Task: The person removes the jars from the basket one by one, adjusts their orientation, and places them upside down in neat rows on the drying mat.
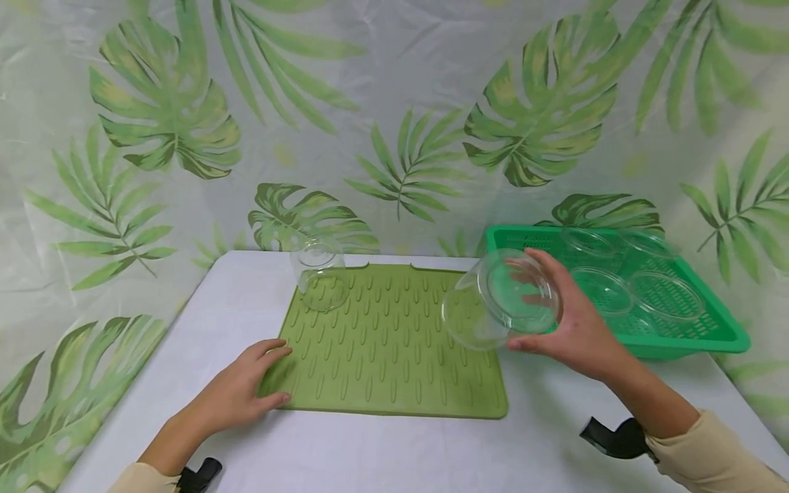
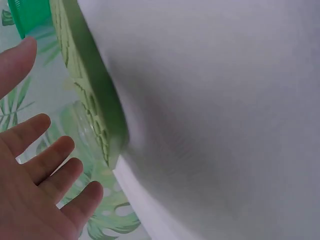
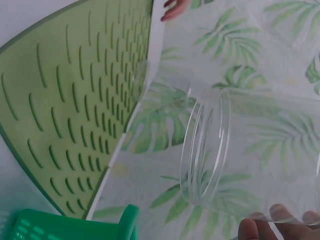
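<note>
My right hand [image 1: 576, 322] grips a clear jar [image 1: 481, 305] and holds it tilted in the air above the right part of a green ridged mat [image 1: 394, 342]. In the right wrist view, the ringed neck of this jar [image 3: 205, 145] points left, and fingertips curl against its side. Beside the mat's left edge is my left hand [image 1: 243, 380], fingers spread and relaxed, holding nothing. Another clear jar [image 1: 322, 277] stands on the mat's far left corner. Several similar clear vessels sit in a green plastic basket [image 1: 727, 335] at the right.
A white cloth [image 1: 394, 452] covers the table under the mat and basket. Behind hangs a leaf-patterned sheet [image 1: 407, 89], close to the table's back edge. The basket's raised rim stands just beyond my right hand.
</note>
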Tool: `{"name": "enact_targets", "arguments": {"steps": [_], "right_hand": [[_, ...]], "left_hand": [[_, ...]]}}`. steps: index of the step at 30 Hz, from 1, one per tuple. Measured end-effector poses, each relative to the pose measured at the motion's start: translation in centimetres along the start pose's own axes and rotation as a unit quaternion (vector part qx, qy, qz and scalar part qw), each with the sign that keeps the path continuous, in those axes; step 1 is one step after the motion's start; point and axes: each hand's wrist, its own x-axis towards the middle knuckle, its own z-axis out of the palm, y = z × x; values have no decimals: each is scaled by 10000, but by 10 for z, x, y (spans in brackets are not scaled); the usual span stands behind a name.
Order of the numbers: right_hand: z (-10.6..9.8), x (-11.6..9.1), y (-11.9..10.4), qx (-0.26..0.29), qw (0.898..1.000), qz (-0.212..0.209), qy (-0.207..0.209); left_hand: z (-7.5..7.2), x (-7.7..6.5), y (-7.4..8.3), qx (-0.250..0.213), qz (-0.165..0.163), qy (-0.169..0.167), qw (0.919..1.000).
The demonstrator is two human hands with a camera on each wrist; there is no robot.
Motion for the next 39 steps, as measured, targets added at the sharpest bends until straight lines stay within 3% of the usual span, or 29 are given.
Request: {"name": "enact_targets", "arguments": {"steps": [8,17,31,39], "right_hand": [[-2,1,-1,-133,9999,-19,-13],[-1,15,-9,-495,9984,144,-239],[6,41,-28,-928,9913,583,-733],[19,61,-27,-897,9862,951,-1013]], "left_hand": [[9,3,-1,-101,-112,-456,9988],[11,4,1,-102,-204,-1017,9946],[4,11,7,-174,-303,-1250,9915],[4,13,10,-163,-468,-1364,9894]]}}
